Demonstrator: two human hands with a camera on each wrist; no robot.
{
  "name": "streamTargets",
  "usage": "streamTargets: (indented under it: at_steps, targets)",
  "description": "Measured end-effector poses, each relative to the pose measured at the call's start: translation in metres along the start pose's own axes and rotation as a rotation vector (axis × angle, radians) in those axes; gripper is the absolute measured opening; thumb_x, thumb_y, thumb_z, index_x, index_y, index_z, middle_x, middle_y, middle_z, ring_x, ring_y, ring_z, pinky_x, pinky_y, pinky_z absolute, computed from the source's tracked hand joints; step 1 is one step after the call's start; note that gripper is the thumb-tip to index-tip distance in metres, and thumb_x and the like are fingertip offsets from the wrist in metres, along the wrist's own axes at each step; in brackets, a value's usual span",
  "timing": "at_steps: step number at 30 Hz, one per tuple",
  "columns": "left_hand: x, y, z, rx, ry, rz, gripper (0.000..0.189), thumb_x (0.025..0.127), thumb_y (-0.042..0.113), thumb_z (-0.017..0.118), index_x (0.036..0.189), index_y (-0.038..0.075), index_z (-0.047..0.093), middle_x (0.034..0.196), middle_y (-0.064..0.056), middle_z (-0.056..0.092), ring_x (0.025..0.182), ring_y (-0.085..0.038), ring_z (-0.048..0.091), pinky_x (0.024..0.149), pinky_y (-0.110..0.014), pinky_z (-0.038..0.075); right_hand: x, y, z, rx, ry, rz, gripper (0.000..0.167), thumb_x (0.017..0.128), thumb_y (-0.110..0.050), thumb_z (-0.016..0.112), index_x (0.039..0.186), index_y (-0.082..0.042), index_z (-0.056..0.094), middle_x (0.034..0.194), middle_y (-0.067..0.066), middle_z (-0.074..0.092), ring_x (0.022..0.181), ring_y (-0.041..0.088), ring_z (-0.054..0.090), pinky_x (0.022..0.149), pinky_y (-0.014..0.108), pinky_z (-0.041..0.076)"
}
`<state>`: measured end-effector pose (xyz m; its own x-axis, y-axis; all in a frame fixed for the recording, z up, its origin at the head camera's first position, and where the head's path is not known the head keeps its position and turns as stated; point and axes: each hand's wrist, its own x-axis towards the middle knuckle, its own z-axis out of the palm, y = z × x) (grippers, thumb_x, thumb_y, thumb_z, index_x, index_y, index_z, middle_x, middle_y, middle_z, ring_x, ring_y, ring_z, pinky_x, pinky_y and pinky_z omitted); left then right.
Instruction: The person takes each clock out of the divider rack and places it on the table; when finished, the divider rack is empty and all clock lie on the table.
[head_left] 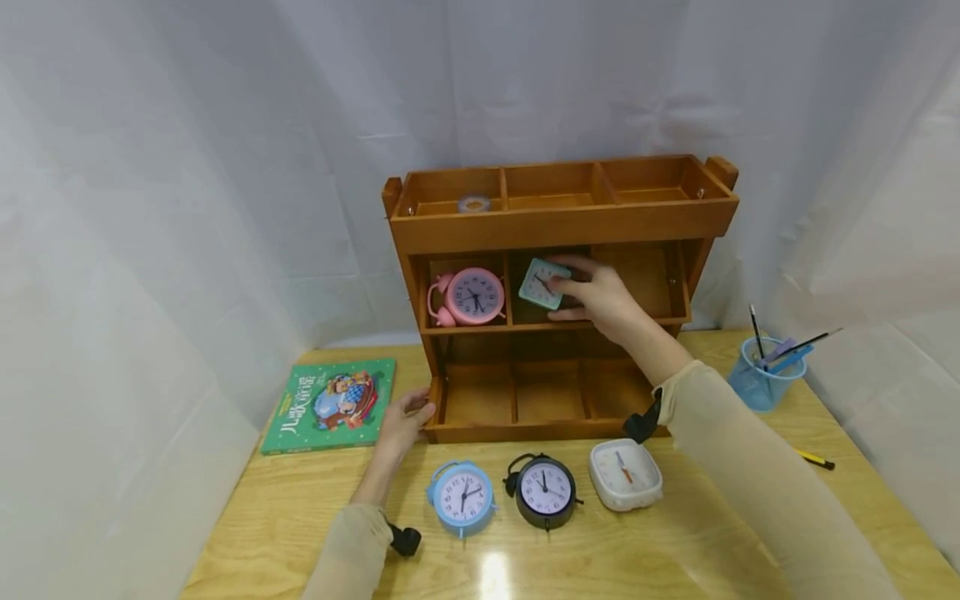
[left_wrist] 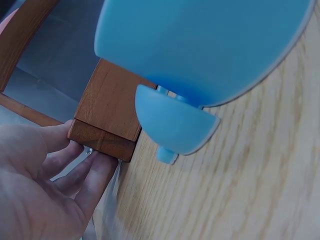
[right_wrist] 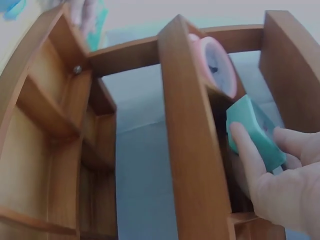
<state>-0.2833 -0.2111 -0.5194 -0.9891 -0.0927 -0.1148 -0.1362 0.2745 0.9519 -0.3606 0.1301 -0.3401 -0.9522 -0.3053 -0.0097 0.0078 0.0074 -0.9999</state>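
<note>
My right hand [head_left: 600, 296] grips a small square teal alarm clock [head_left: 544, 284] by its edges, thumb over the front. The clock is tilted at the middle compartment of the shelf's middle tier. To its left a pink twin-bell alarm clock [head_left: 474, 297] stands in the left compartment. My left hand [head_left: 403, 425] holds the lower left corner of the wooden shelf [left_wrist: 107, 140], with fingers bent around its edge. On the table in front of the shelf lie a blue alarm clock [head_left: 462, 496], a black alarm clock [head_left: 544, 490] and a white square alarm clock [head_left: 626, 473].
A tape roll [head_left: 474, 204] sits in the top left compartment. Left of the shelf lies a green picture book [head_left: 330, 406]. A blue mesh pen cup [head_left: 763, 379] with pens stands at the right, and a yellow-and-black pen [head_left: 814, 459] lies nearer the front.
</note>
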Motion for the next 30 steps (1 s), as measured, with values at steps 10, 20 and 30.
streamTargets:
  at_steps: [10,20,30]
  targets:
    - [0.002,-0.003,0.001,0.008,0.0,-0.012,0.043,0.106,0.009,0.062,0.148,-0.001,0.057,0.142,-0.029,0.06,0.113,-0.027,0.067,0.077,-0.027,0.059,-0.009,-0.011,-0.009,0.448,-0.204,0.169,0.061,0.114,-0.024,0.043,0.169,-0.014,0.02,0.156,0.015,0.034,0.138,0.035,0.05,0.094,0.034,0.063]
    - [-0.001,0.0,0.002,0.008,-0.019,0.006,0.045,0.107,0.011,0.061,0.149,-0.002,0.055,0.143,-0.031,0.058,0.118,-0.035,0.065,0.081,-0.034,0.061,-0.012,-0.009,-0.013,0.517,-0.205,0.178,0.058,0.114,-0.023,0.043,0.168,-0.012,0.024,0.15,0.012,0.04,0.128,0.032,0.054,0.093,0.034,0.063]
    - [0.001,-0.002,0.001,0.021,-0.015,-0.013,0.045,0.108,0.013,0.06,0.15,-0.001,0.054,0.146,-0.029,0.057,0.12,-0.032,0.064,0.083,-0.031,0.06,-0.035,-0.004,-0.032,0.377,-0.227,0.155,0.048,0.114,-0.025,0.044,0.16,-0.014,0.035,0.144,0.007,0.047,0.117,0.029,0.067,0.086,0.036,0.065]
